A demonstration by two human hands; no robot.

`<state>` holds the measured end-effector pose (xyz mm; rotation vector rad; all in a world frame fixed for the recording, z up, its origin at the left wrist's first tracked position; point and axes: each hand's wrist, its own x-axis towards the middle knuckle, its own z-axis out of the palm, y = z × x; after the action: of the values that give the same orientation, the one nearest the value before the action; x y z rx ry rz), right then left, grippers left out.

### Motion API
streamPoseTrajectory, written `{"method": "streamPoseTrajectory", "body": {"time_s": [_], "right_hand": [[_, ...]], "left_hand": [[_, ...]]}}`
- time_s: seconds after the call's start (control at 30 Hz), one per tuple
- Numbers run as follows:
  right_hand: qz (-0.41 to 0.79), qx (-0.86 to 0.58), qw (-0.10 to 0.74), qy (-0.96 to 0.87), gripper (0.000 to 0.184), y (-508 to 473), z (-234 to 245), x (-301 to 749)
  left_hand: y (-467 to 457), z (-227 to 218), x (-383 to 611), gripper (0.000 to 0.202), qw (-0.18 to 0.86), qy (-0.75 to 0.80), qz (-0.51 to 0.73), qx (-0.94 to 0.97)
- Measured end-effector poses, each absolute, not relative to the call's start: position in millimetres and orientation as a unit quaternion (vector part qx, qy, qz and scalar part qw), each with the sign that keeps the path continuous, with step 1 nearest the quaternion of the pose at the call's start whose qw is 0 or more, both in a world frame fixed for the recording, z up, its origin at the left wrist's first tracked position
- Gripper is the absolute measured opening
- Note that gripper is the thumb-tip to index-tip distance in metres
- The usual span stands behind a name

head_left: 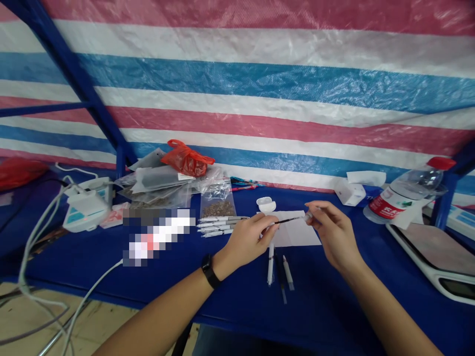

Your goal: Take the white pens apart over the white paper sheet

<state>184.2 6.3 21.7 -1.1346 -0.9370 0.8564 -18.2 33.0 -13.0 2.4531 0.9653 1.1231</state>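
My left hand (253,236), wearing a black wristband, pinches a thin dark pen refill (288,220) pointing right. At its other end, the fingertips of my right hand (332,233) pinch a small pale grey piece (308,216); I cannot tell whether the two touch. Beneath both hands lies a white paper sheet (300,236). A white pen (270,264), a dark slim pen part (281,274) and a short white pen barrel (287,273) lie just in front of it. Behind the sheet is a small open white container (266,204).
Several white pens (218,225) lie left of my left hand, before a clear bag of brown bits (218,207). Plastic bags (159,180) and a red bag (187,160) sit behind. Right are a bottle (401,198) and a scale (441,252). Cables (27,247) hang left.
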Motion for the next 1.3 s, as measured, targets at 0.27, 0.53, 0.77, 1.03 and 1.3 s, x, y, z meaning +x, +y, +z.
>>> {"method": "streamPoseTrajectory", "body": {"time_s": [0.27,0.53,0.77,1.03,1.3], "right_hand": [[0.403,-0.506,0.54,-0.539,0.048,4.3,15.3,175.8],[0.335,-0.561,0.52,-0.551,0.05,10.4,11.1,183.0],[0.244,-0.604,0.352,-0.672,0.038,17.0,5.8,193.1],[0.246,-0.621,0.293,-0.684,0.029,17.0,-1.7,185.1],[0.359,-0.579,0.472,-0.559,0.051,17.6,11.4,192.3]], "left_hand": [[36.2,-10.9,-21.1,0.027,0.125,0.348,0.359,0.857],[38.4,-10.4,-18.3,0.026,0.103,0.371,0.335,0.86],[49.2,-9.6,-26.3,0.025,0.103,0.401,0.38,0.827],[39.0,-3.7,-22.8,0.029,0.12,0.394,0.357,0.839],[36.7,-2.7,-18.7,0.023,0.168,0.396,0.318,0.845]]}}
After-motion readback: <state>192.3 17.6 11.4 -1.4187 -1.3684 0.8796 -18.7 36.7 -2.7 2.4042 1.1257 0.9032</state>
